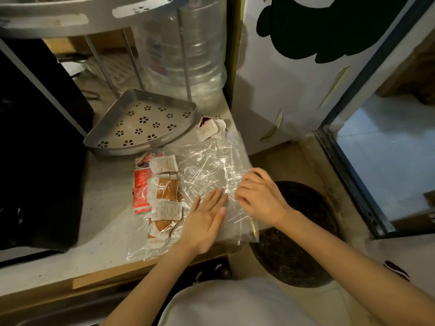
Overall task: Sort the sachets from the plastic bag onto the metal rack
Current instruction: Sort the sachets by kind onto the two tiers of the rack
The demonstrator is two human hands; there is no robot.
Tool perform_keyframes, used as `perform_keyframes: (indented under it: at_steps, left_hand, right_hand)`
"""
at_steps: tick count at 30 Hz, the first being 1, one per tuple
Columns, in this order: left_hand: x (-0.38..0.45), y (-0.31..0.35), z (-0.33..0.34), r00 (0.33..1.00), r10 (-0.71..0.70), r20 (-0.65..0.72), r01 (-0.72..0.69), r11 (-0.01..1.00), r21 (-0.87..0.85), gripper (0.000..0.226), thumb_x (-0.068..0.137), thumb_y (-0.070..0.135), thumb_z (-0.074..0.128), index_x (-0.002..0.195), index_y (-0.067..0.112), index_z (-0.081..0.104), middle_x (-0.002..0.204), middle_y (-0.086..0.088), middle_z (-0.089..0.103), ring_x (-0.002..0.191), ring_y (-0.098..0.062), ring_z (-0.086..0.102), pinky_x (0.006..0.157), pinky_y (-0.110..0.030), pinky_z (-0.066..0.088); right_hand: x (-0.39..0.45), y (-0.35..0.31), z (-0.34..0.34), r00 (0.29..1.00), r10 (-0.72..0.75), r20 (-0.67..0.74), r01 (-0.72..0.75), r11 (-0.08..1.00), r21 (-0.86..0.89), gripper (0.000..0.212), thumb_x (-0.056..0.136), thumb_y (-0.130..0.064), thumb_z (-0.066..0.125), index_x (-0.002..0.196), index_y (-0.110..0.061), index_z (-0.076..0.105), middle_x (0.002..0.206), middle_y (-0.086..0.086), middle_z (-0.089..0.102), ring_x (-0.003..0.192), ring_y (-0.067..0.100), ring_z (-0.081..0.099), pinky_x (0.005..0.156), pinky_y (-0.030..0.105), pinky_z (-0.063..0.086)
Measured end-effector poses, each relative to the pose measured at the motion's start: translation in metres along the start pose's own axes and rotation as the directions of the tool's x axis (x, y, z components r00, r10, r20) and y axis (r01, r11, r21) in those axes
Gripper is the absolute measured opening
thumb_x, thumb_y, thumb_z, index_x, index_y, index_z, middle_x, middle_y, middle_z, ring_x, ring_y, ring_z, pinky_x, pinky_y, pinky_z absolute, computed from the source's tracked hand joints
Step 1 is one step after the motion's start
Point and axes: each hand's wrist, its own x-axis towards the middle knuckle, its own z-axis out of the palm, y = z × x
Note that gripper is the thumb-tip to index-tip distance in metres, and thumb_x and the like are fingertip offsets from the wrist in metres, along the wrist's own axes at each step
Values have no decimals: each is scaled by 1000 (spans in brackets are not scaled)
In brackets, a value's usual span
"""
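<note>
A crinkled clear plastic bag [207, 165] is pressed flat by the left hand [204, 220] and pinched by the right hand [256, 196]; paper sachets [162, 191] lie beside a perforated triangular metal rack [141, 123] on a pale table [108, 203].

1. A big clear water jug [188, 50] is standing at the back of the counter [110, 203].
2. A black appliance [35, 147] is sitting along the counter's left side.
3. A dark round stool [299, 234] is standing on the floor just past the counter's right edge.
4. A white panel with black shapes [306, 55] is rising behind it.
</note>
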Motion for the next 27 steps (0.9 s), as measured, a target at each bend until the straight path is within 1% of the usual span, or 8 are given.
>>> perform_keyframes:
  at_steps: [4, 9, 12, 16, 19, 22, 25, 27]
  left_hand:
    - [3, -4, 2, 1000, -14, 7, 14, 1000, -9, 69, 84, 56, -10, 144, 33, 12, 154, 15, 2, 140, 3, -11, 116, -31, -12]
    - [2, -9, 4, 999, -1, 40, -2, 996, 94, 81, 74, 65, -23, 144, 32, 3, 154, 12, -6, 140, -2, -16, 116, -34, -12]
    - [3, -12, 6, 999, -2, 46, -6, 985, 174, 80, 74, 63, -25, 144, 32, -2, 154, 10, -11, 141, -6, -18, 117, -36, -12]
    - [4, -12, 9, 999, 0, 38, -8, 977, 213, 82, 73, 62, -27, 145, 30, -1, 153, 10, -12, 141, -8, -18, 115, -34, -14]
    - [5, -12, 9, 999, -1, 34, -6, 975, 224, 81, 74, 62, -25, 145, 30, -2, 153, 11, -13, 141, -8, -19, 115, -34, -14]
    - [5, -12, 8, 999, 2, 52, -11, 984, 177, 83, 71, 68, -24, 143, 32, -3, 152, 12, -14, 140, -7, -19, 114, -33, -15]
    - [7, -8, 1, 996, -24, 87, 24, 1000, -1, 86, 70, 75, -14, 142, 33, 9, 152, 14, -5, 142, -4, -11, 114, -32, -13]
    - [11, -4, -9, 995, -56, 86, 71, 980, -185, 69, 84, 64, 4, 140, 31, 26, 153, 13, 9, 143, -5, 2, 114, -32, -7]
  right_hand:
    - [-8, 5, -4, 987, 151, -62, -146, 986, 83, 24, 79, -21, 48, 63, -18, 66, 67, -7, 65, 79, 14, 60, 99, 31, 31]
    - [-21, 33, -17, 931, 362, -48, -348, 919, 185, 11, 76, -7, 64, 69, -15, 66, 77, -4, 69, 94, 21, 59, 90, 22, 27]
    - [-35, 48, -23, 891, 452, 41, -451, 872, 192, 15, 81, -7, 62, 79, -18, 71, 91, -2, 69, 105, 24, 54, 89, 33, 38]
    - [-52, 67, -33, 824, 549, 138, -564, 815, 130, 31, 86, -5, 56, 105, -25, 70, 116, 3, 58, 109, 24, 47, 89, 38, 42]
    - [-60, 76, -39, 824, 496, 272, -525, 850, 40, 37, 89, -3, 49, 111, -27, 67, 130, 0, 54, 122, 22, 39, 101, 39, 35]
    - [-59, 76, -42, 856, 380, 351, -390, 920, -43, 42, 86, 3, 46, 115, -20, 65, 136, 2, 53, 130, 26, 35, 102, 33, 27]
    - [-48, 70, -39, 866, 361, 346, -356, 931, -82, 41, 85, 3, 45, 119, -15, 63, 135, 4, 53, 133, 22, 34, 105, 33, 24]
    - [-36, 62, -34, 868, 384, 314, -385, 921, -61, 41, 88, -1, 42, 122, -17, 59, 133, 0, 54, 131, 17, 35, 105, 29, 23]
